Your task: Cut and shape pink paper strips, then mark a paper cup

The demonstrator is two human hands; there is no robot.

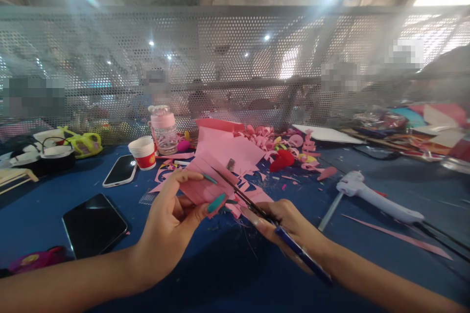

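Note:
In the middle of the head view, my left hand (172, 220) pinches a piece of pink paper (200, 181) between thumb and fingers, its teal nails showing. My right hand (290, 230) is wrapped round a pair of scissors (253, 203) with dark blades and a blue handle. The blades point up and left, across the right side of the paper. Whether they are biting into it I cannot tell. Behind both hands lie larger pink sheets (238, 154) and a heap of pink scraps (260, 137).
A white glue gun (382, 200) lies at right beside a pink strip (400, 237). To the left are two phones (121, 171), stacked paper cups (142, 151), a pink-lidded bottle (163, 129) and a yellow object (86, 144). A perforated metal screen (235, 58) stands behind.

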